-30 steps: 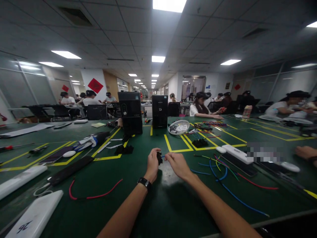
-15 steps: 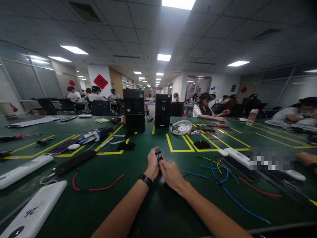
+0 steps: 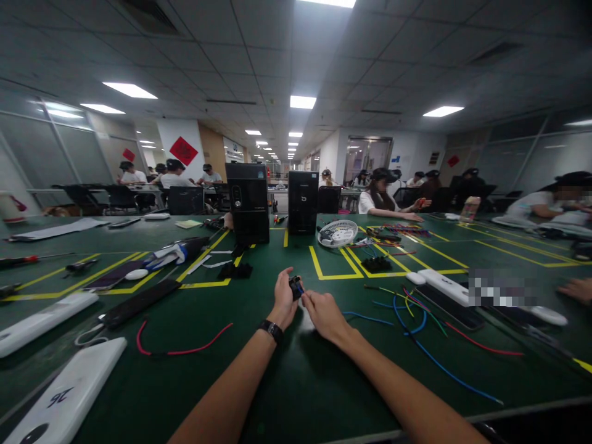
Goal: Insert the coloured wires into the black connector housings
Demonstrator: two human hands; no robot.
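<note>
In the middle of the head view my left hand, with a dark watch on the wrist, is closed around a small black block-shaped part, its exact kind too small to tell. My right hand pinches close against that part. A bit of blue shows at its fingertips, and a blue wire comes out from behind the hand onto the green table. To the right lie loose blue, red, green and yellow wires. A red wire rests left of my arms.
Two black computer towers stand ahead. A white round basket is right of them. White power banks and a dark slab lie left. A phone lies right, near another person's hand.
My right hand has shifted slightly right and its fingers sit a little apart from the left hand's. The black part has turned slightly in my left hand.
</note>
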